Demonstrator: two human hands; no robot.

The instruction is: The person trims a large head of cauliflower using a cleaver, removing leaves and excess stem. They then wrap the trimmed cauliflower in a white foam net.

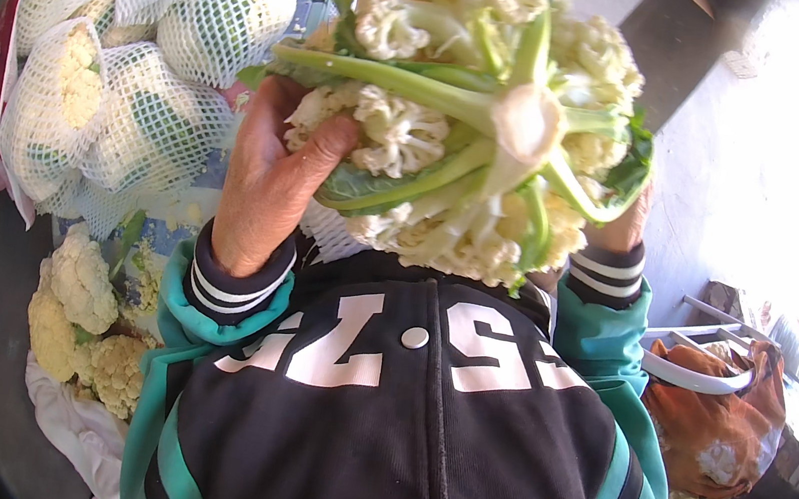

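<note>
A large cauliflower (527, 125) is held up in front of my chest, its cut stem end and green leaf ribs facing me. My left hand (280, 163) grips its left side, thumb over the florets and fingers partly behind it. On the right side my right hand (626, 219) supports it, mostly hidden behind the head and a curled leaf. White foam netting (336, 231) shows just below the cauliflower, near my left wrist.
Several cauliflowers in white foam nets (150, 116) are piled at the upper left in a red-edged package. Bare cauliflowers (85, 299) lie below them beside white cloth (79, 424). At right, an orange-brown cloth or bag (720, 423) hangs by a metal-framed seat (706, 371).
</note>
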